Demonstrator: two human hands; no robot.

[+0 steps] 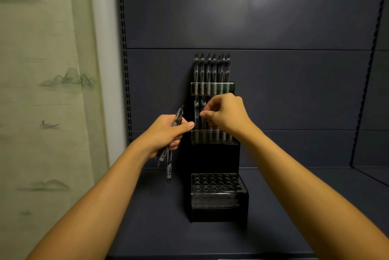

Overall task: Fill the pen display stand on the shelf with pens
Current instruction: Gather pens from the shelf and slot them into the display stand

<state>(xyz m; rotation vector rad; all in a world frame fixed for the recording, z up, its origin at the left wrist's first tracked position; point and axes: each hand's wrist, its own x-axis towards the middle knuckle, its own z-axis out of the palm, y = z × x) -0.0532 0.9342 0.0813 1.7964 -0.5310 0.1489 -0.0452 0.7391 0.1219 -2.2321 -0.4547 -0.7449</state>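
The black three-tier pen display stand (216, 154) stands mid-shelf; far tier full, near tier empty. The right hand (225, 113) pinches a pen into the middle tier; the left hand (166, 133) grips a bundle of translucent grey pens (168, 160). Next, probably: seat it, draw another.

Both forearms bare to frame edge; hands (226, 112) ungloved; short plain nails; sleeves out of view.

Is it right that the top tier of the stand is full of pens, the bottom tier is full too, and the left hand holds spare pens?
Not quite. In the head view the bottom tier shows only empty holes. The top tier of the stand does hold pens, and the left hand grips spare pens.
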